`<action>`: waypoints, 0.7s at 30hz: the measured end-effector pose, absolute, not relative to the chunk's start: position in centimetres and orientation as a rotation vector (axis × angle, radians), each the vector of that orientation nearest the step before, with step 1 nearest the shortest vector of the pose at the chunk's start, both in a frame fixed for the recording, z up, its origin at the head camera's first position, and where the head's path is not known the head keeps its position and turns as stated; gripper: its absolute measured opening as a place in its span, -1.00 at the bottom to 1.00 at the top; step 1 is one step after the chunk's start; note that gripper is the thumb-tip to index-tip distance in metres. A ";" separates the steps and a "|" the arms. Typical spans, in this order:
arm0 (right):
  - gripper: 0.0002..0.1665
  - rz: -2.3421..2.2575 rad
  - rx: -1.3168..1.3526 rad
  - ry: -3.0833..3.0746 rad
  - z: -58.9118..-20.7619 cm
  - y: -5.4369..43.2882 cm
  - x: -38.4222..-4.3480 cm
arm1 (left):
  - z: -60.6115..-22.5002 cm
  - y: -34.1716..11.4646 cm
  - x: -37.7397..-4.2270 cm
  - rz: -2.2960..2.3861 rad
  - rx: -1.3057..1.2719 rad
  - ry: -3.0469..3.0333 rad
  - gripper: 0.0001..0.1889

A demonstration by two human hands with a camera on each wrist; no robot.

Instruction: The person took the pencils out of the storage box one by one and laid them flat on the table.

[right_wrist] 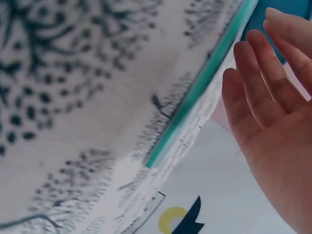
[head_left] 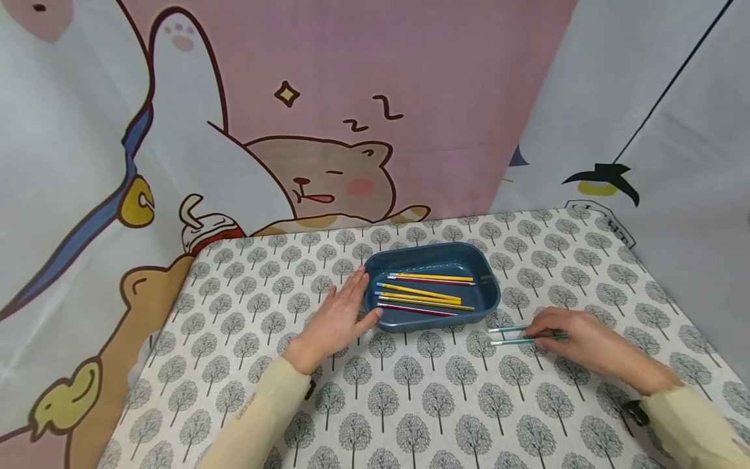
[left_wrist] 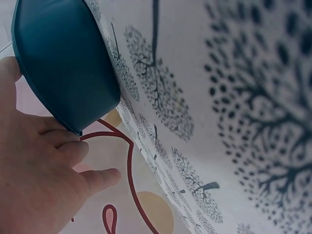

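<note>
A dark blue plastic tray (head_left: 436, 260) holds several yellow pencils (head_left: 423, 298) and dark red pencils (head_left: 417, 309), lying roughly side to side. My left hand (head_left: 335, 320) rests against the tray's left end, fingers extended along the rim and thumb at the near corner. In the left wrist view, its fingertips touch the tray's rim (left_wrist: 48, 111). To the right of the tray, two green pencils (head_left: 508, 341) lie on the cloth, eraser ends toward the tray. My right hand (head_left: 577, 335) is over their other ends. Its fingers (right_wrist: 248, 83) look loosely bent beside a green pencil (right_wrist: 195, 90), without a visible grip.
A white cloth (head_left: 410, 404) printed with grey trees covers the table. Behind it hangs a pink and white curtain (head_left: 457, 98) with cartoon animals; a pale curtain (head_left: 691, 163) closes off the right side.
</note>
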State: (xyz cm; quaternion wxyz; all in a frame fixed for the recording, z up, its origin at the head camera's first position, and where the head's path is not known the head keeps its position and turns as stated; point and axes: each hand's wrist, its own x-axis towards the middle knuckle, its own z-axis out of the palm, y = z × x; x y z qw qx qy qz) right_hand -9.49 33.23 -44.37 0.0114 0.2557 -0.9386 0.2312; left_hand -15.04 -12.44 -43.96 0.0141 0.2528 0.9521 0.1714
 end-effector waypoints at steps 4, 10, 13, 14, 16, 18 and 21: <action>-0.74 0.694 0.748 -2.939 -43.2 32.7 -9.1 | -44.0 -12.5 -15.1 0.547 0.792 2.959 -0.13; -0.63 0.670 0.758 -2.850 -41.0 31.6 -8.9 | -44.0 -12.5 -15.1 0.551 0.783 2.949 -0.11; -0.57 0.681 0.759 -2.841 -39.9 30.8 -8.9 | -43.9 -12.5 -15.0 0.546 0.779 2.950 -0.11; -0.55 0.693 0.762 -2.846 -39.5 30.5 -8.9 | -43.9 -12.5 -15.0 0.547 0.781 2.952 -0.11; -0.52 0.726 0.765 -2.859 -38.9 29.6 -9.0 | -43.9 -12.5 -15.0 0.551 0.786 2.952 -0.11; -0.48 0.766 0.774 -2.871 -38.5 28.7 -9.1 | -44.0 -12.5 -15.1 0.553 0.789 2.953 -0.11; -0.44 0.810 0.778 -2.861 -38.3 27.3 -9.4 | -44.1 -12.6 -15.1 0.554 0.791 2.952 -0.11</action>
